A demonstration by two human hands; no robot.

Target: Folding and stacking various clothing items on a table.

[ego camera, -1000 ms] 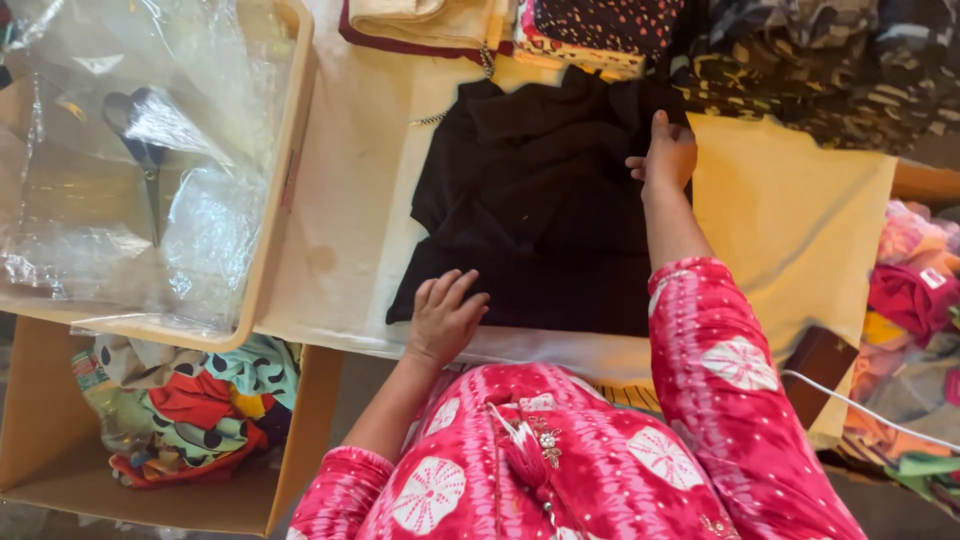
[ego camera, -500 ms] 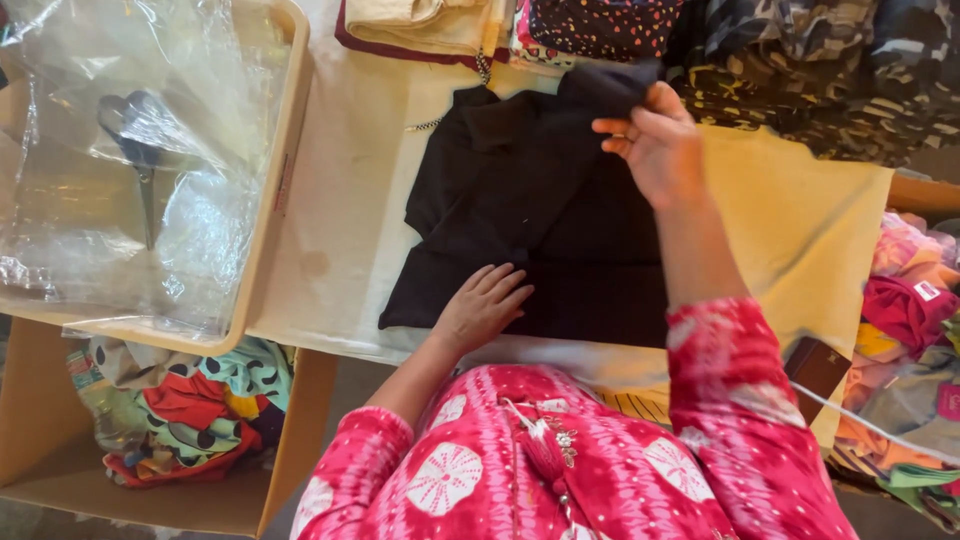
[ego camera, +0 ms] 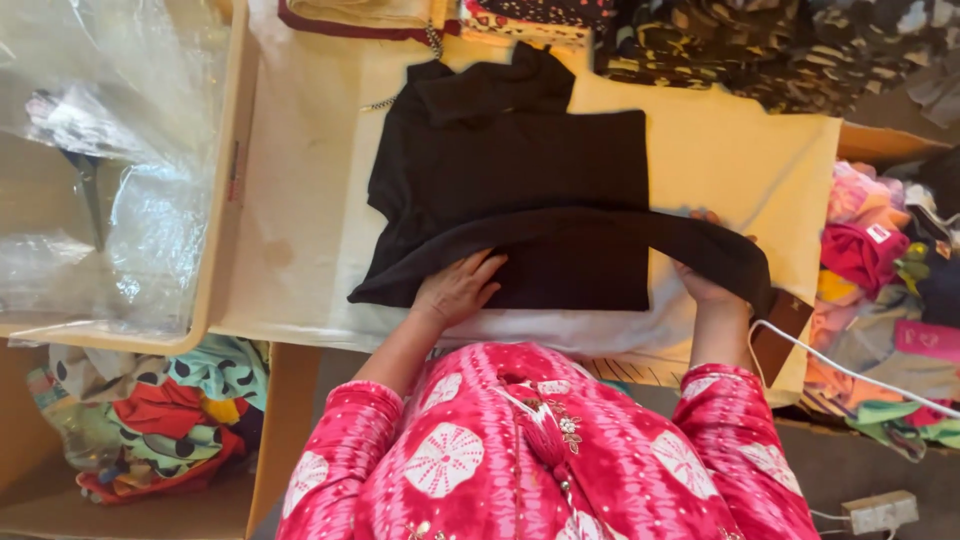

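A black garment [ego camera: 520,190] lies spread near the middle of the desk [ego camera: 300,200], on a pale cloth, its collar toward the far edge and its hem toward the near edge. The left hand [ego camera: 458,290] rests flat on the hem at the near edge, fingers spread and loose, pressing rather than holding. The right hand [ego camera: 705,280] sits at the near right side of the garment, its grip closed on a fold of the black fabric, which is lifted and drawn across the lower half as a dark band; the fingers are mostly hidden beneath it.

Along the far edge lie a cream folded piece with a maroon border [ego camera: 350,12] and a heap of dark patterned cloth [ego camera: 760,45]. At the left edge stands a shallow tray [ego camera: 225,200] full of crumpled clear plastic [ego camera: 110,150]. Past the right edge is a pile of pink and mixed clothes [ego camera: 880,260]. Below the near left corner a cardboard box [ego camera: 270,430] holds colourful fabric [ego camera: 150,420]. A white cable [ego camera: 850,370] runs off the near right corner.
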